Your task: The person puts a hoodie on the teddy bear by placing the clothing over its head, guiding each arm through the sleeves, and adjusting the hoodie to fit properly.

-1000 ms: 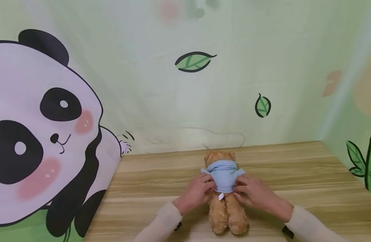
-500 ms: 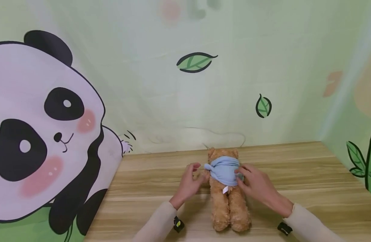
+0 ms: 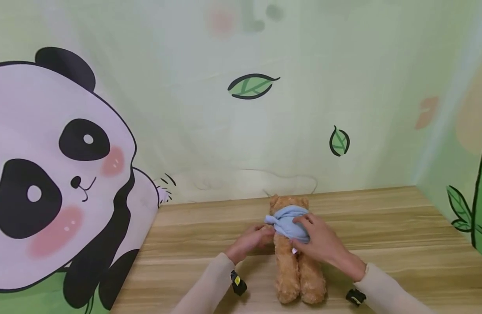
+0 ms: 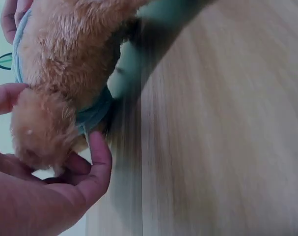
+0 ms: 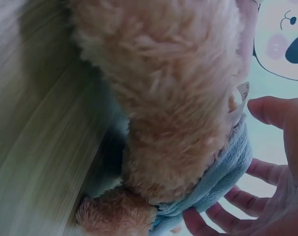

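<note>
One bear (image 3: 288,271) points its head to the far edge of the worktop (image 3: 386,231), between the left hand (image 3: 249,242), gripping its arm (image 4: 43,125), and the right hand (image 3: 326,244), uncurled on its shirt (image 3: 288,226).

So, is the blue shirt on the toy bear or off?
At least partly on: the shirt sits bunched around the bear; the left wrist view shows its cloth on both sides of the body.
</note>
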Available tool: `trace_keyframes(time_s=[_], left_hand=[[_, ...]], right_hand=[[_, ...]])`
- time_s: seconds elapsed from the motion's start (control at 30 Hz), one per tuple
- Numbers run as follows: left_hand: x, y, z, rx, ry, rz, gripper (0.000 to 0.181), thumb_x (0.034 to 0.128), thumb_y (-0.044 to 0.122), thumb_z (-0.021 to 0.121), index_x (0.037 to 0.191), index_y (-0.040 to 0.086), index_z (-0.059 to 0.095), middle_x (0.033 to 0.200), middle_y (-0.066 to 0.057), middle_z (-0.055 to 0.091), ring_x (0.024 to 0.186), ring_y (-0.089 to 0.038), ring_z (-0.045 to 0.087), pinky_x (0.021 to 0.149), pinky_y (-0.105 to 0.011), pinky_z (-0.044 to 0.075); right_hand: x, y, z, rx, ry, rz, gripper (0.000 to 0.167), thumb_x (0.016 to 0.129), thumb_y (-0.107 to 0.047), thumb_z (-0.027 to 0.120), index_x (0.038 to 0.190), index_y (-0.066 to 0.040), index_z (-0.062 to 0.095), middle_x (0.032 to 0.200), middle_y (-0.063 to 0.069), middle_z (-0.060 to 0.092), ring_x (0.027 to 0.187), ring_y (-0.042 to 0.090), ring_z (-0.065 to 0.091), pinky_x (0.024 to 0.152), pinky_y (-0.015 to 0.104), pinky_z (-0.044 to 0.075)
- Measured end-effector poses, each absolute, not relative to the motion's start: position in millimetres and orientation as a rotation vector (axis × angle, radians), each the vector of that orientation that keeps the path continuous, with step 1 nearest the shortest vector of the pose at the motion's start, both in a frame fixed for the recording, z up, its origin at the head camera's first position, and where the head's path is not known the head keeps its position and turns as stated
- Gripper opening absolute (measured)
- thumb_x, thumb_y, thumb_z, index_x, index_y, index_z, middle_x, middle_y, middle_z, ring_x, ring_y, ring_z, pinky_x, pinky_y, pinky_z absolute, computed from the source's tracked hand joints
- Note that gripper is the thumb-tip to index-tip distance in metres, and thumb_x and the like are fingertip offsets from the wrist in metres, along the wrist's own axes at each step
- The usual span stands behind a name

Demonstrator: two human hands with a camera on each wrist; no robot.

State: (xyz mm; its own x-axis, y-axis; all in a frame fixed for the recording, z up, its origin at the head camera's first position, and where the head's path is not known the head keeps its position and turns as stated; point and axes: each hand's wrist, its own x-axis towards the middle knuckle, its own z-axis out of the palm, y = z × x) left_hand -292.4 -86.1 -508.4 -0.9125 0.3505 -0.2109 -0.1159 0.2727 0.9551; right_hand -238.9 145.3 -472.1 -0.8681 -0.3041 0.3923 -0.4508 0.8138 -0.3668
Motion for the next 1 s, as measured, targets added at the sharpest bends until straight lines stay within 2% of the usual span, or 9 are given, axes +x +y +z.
trace_keyframes(time_s=[0.1,0.27,0.43,0.57,0.63,0.7,0.77,0.87,1.0], left_hand=[[-293,-84,-509,0.233,2.084,1.711,0.05,0.0905,0.041,0.064,0.125,0.006,0.061,0.125,-0.011,0.066,0.115,-0.025,0.062,0.092,-0.043,0.054],[-292,-78,-510,0.246,1.863,1.859,0.045,0.0922,0.027,0.065,0.128,0.002,0.056,0.125,-0.013,0.062,0.113,-0.026,0.063,0.086,-0.046,0.057],[-290,-73,-507,0.239,1.742,1.952,0.043,0.0934,0.024,0.065,0.128,0.001,0.054,0.126,-0.013,0.057,0.109,-0.024,0.062,0.086,-0.047,0.057],[-286,-75,-503,0.273,1.71,2.06,0.037,0.0971,0.029,0.054,0.124,0.004,0.055,0.125,-0.006,0.055,0.107,-0.021,0.061,0.093,-0.055,0.052],[-285,-77,-500,0.284,1.677,2.122,0.029,0.098,0.03,0.047,0.117,0.009,0.054,0.118,-0.002,0.059,0.104,-0.021,0.063,0.097,-0.058,0.048],[-285,-79,-499,0.293,1.631,2.172,0.022,0.0973,0.028,0.04,0.108,0.014,0.053,0.112,0.002,0.064,0.104,-0.021,0.065,0.101,-0.06,0.045],[-284,-82,-497,0.3,1.577,2.207,0.019,0.096,0.024,0.036,0.104,0.017,0.052,0.114,0.002,0.066,0.11,-0.023,0.064,0.105,-0.061,0.041],[-281,-83,-494,0.387,1.619,2.16,0.029,0.0951,0.016,0.036,0.117,0.015,0.054,0.13,-0.004,0.06,0.126,-0.028,0.055,0.107,-0.059,0.04],[-277,-79,-491,0.655,1.982,1.955,0.05,0.0941,0.005,0.053,0.142,0.016,0.045,0.147,-0.012,0.044,0.137,-0.033,0.042,0.104,-0.052,0.045]], right_hand=[[-239,142,-473,0.549,-2.7,0.685,0.059,0.081,-0.05,0.075,0.127,-0.016,0.061,0.129,0.011,0.058,0.114,0.035,0.059,0.085,0.051,0.051],[-237,135,-471,0.528,-2.729,0.668,0.072,0.076,-0.057,0.076,0.132,-0.015,0.058,0.131,0.013,0.054,0.115,0.036,0.056,0.086,0.054,0.05],[-236,130,-471,0.482,-2.757,0.691,0.073,0.075,-0.052,0.079,0.133,-0.015,0.056,0.133,0.015,0.051,0.116,0.037,0.054,0.084,0.055,0.05],[-241,131,-470,0.442,-2.711,0.85,0.064,0.077,-0.038,0.079,0.131,-0.012,0.056,0.132,0.017,0.051,0.114,0.038,0.056,0.085,0.053,0.051],[-243,133,-469,0.409,-2.677,0.973,0.062,0.078,-0.033,0.078,0.131,-0.011,0.056,0.133,0.017,0.05,0.115,0.039,0.056,0.088,0.054,0.05],[-246,136,-469,0.375,-2.647,1.092,0.061,0.08,-0.032,0.077,0.132,-0.01,0.054,0.135,0.018,0.048,0.116,0.039,0.055,0.09,0.054,0.049],[-248,139,-468,0.351,-2.615,1.202,0.063,0.081,-0.033,0.077,0.133,-0.009,0.052,0.136,0.019,0.046,0.117,0.039,0.054,0.092,0.053,0.047],[-251,143,-469,0.331,-2.593,1.354,0.067,0.083,-0.036,0.076,0.137,-0.009,0.047,0.14,0.02,0.042,0.119,0.037,0.051,0.094,0.049,0.044],[-254,147,-473,0.326,-2.547,1.612,0.066,0.089,-0.032,0.072,0.141,-0.007,0.04,0.144,0.022,0.039,0.123,0.037,0.049,0.093,0.04,0.045]])
